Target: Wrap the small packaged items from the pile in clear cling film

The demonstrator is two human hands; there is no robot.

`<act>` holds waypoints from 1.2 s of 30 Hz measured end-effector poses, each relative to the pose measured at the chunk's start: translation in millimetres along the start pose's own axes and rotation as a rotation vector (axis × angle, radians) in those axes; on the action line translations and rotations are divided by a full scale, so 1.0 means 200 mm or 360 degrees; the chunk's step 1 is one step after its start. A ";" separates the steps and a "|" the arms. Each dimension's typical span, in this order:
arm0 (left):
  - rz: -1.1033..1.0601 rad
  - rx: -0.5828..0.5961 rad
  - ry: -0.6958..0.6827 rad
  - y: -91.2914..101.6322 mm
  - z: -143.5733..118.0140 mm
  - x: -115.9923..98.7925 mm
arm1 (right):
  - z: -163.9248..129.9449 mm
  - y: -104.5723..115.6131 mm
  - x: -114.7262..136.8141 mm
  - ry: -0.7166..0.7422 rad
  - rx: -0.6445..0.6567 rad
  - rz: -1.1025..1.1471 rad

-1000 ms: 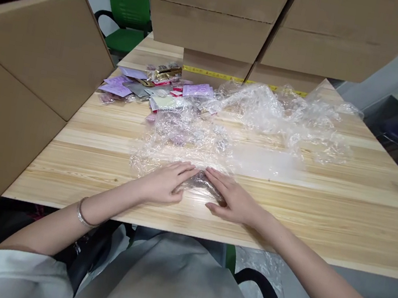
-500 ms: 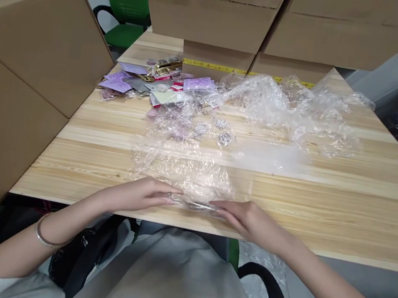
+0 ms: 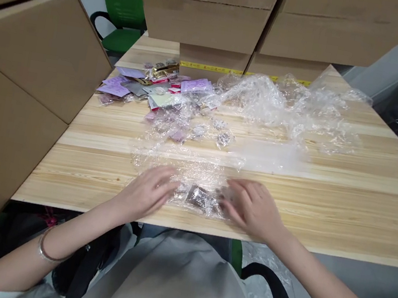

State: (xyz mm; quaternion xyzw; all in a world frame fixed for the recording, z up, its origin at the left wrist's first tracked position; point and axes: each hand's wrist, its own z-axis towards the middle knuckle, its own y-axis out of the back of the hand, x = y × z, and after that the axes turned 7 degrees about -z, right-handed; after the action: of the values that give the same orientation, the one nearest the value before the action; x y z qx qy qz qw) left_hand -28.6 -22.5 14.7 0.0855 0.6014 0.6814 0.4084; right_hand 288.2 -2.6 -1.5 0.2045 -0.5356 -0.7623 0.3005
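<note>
A small dark packet (image 3: 198, 197) wrapped in clear bubble wrap (image 3: 196, 166) lies near the front edge of the wooden table (image 3: 344, 214). My left hand (image 3: 148, 192) grips the wrap at the packet's left end, and my right hand (image 3: 252, 208) grips it at the right end. Both hands are blurred with motion. The sheet of wrap runs away from me over the table. A few small silvery items (image 3: 223, 138) lie under or on the wrap farther back.
A pile of purple, pink and gold packets (image 3: 156, 86) lies at the far left. Crumpled clear plastic (image 3: 290, 106) covers the far right. Cardboard boxes (image 3: 32, 70) stand at the left and stacked at the back (image 3: 269, 23). A green chair (image 3: 121, 6) stands behind.
My hands drew the wrapped packet toward the table's front edge, then moved slightly forward again and apart, so the dark packet now shows between them.
</note>
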 end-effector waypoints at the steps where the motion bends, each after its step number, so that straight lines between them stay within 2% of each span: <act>1: -0.0039 0.0134 -0.0104 -0.01 0.00 0.00 | -0.01 0.01 0.02 0.0177 0.0033 0.0110; 3: -0.0112 0.0352 -0.0122 -0.01 -0.01 0.01 | -0.04 0.00 0.05 0.0375 0.0133 0.0260; 5: -0.0181 0.0401 0.0006 0.00 0.00 0.03 | -0.07 -0.01 0.06 0.0327 0.0148 0.0305; 8: -0.0468 0.0455 0.0190 0.06 0.03 0.09 | -0.09 -0.02 0.02 0.0119 0.0124 0.0485; 11: -0.0811 0.0507 0.0510 0.11 0.07 0.14 | -0.05 0.00 -0.05 -0.0274 0.0193 0.0778; 14: -0.0898 0.0345 0.0786 0.07 0.12 0.18 | 0.02 -0.01 -0.11 -0.0709 0.0288 0.0833; 17: -0.0591 0.0017 0.0796 0.00 0.13 0.16 | 0.05 -0.02 -0.13 -0.0885 0.0222 0.0430; 19: -0.0217 -0.0171 0.0613 -0.02 0.11 0.12 | 0.05 -0.02 -0.11 -0.0803 -0.0007 0.0057; 20: -0.0071 -0.0202 0.0452 -0.02 0.10 0.10 | 0.04 -0.02 -0.10 -0.0668 -0.0116 -0.0052; 21: 0.0016 -0.0171 0.0280 -0.02 0.09 0.08 | 0.03 -0.02 -0.08 -0.0475 -0.0178 -0.0079; 23: 0.0041 0.0039 0.0010 -0.01 0.07 0.05 | 0.02 -0.01 -0.05 -0.0050 -0.0118 0.0039; 25: 0.0010 0.0250 -0.0047 0.01 0.05 0.05 | 0.01 -0.02 -0.03 0.0173 0.0034 0.0181; 27: -0.0018 0.0309 0.0084 0.03 0.05 0.06 | 0.01 -0.04 -0.02 0.0169 0.0093 0.0225; 31: -0.0357 0.0228 0.0474 0.08 0.07 0.11 | 0.04 -0.05 -0.07 0.0000 0.0076 0.0341; 34: -0.0641 0.0113 0.0864 0.09 0.10 0.14 | 0.09 -0.04 -0.13 -0.0314 0.0133 0.0497; 36: -0.0645 0.0088 0.1000 0.07 0.13 0.15 | 0.13 -0.05 -0.15 -0.0565 0.0266 0.0517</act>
State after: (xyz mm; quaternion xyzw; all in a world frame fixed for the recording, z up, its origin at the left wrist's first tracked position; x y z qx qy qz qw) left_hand -37.9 17.9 22.1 -0.2377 0.7202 0.5632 0.3280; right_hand 291.6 38.6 -3.1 0.0028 -0.6669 -0.6811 0.3024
